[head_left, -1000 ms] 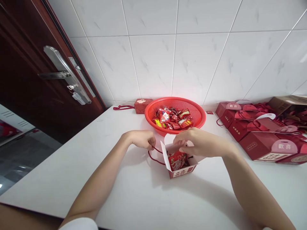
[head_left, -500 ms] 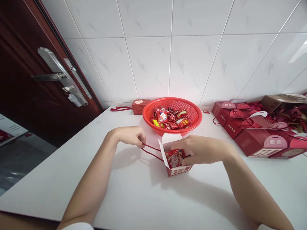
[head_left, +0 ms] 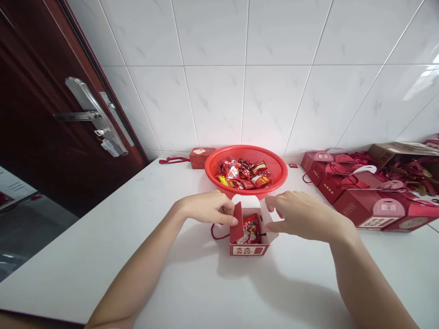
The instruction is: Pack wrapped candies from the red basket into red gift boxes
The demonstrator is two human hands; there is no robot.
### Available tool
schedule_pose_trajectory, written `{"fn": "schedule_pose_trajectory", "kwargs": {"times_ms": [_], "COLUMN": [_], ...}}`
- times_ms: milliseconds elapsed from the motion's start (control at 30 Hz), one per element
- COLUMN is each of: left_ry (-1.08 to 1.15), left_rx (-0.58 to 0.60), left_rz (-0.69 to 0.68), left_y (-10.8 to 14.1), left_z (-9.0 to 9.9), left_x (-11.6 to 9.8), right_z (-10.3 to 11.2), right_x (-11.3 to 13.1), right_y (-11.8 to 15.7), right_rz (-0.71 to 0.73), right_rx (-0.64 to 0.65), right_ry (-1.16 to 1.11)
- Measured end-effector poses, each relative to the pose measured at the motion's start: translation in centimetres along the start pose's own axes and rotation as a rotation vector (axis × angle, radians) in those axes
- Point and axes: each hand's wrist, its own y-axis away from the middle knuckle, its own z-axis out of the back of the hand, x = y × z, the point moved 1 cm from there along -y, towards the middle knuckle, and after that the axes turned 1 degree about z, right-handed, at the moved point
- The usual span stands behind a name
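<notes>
- Head view: on the white bench point(head_left: 144, 249), just near of the red basket point(head_left: 208, 176), between left hand point(head_left: 211, 208) and right hand point(head_left: 300, 214), a small gift box point(head_left: 249, 250).
- From left hand, gift box to the right, with left flap point(head_left: 236, 226) at the thumb; from right hand, gift box to the left, with right flap point(head_left: 273, 237) just beneath the thumb. Both hands about equally near.
- Near wall broad from left to right; cannot tell the true long axis because of foreshortening.
- Left hand narrow, fingers curled, thumb against left flap; cannot tell firm pinch from light touch.
- Right hand wide, thumb apart from fingers; cannot tell contact with right flap.
- In looks, gift box red outside, pale inside, with a white label and red characters on the near wall; left flap swung inward, right flap leaning outward, far flap point(head_left: 246, 200) raised; red-wrapped sweets point(head_left: 253, 228) inside, red cord point(head_left: 217, 235) looped off to the left.
</notes>
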Motion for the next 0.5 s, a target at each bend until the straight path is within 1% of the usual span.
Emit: {"fn": "schedule_pose_trajectory", "kwargs": {"times_ms": [67, 133, 233, 300, 367, 500], "left_ry": [-0.074, -0.156, -0.243, -0.246, -0.207, -0.155], "left_rx": [-0.038, -0.067, -0.091, -0.124, -0.146, -0.13], "left_rz": [0.098, 0.177, 0.231, 0.231, 0.2, 0.135], "left_y": [-0.3, -0.4, -0.2, -0.1, -0.1, 0.0], "left_z": [-0.7, -1.3, -1.7, -1.6, -1.4, -1.2], "left_x": [-0.9, -1.8, -2.4, -2.4, -2.1, -1.9], "right_z": [-0.3, -0.8, -1.3, -1.4, -1.3, -0.9], "right_x": [0.4, 0.7, 1.1, 1.1, 0.9, 0.6], "right_y": [-0.3, -0.8, -1.7, -2.1, -2.1, -1.5], "right_rz": [0.071, 0.141, 0.24, 0.254, 0.24, 0.266], "right_rx": [0.008, 0.05, 0.131, 0.175, 0.208, 0.286], "right_ry": [-0.058, -0.097, -0.131, -0.143, -0.162, -0.245]}}
